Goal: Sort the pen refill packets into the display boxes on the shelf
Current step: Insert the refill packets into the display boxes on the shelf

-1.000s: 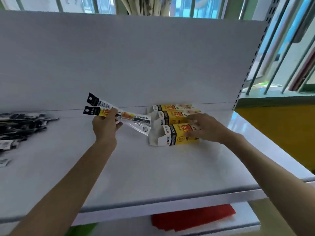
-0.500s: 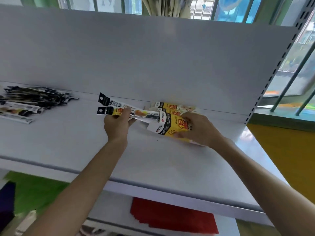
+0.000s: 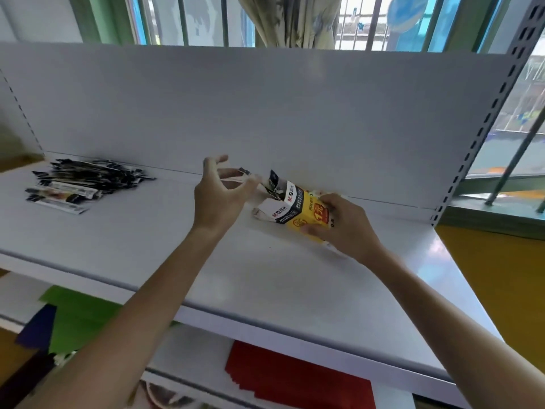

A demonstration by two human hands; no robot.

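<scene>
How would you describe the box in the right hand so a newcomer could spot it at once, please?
Start at the white shelf and look right of its middle, close to the back panel. There the right hand grips a yellow box with a black and white band. Unlike the dark pile of packets lying far left, it is bright yellow and held.

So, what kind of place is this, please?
Probably a small stationery shop: a white shelf with a slotted upright, yellow display boxes, and a pile of refill packets.
</scene>
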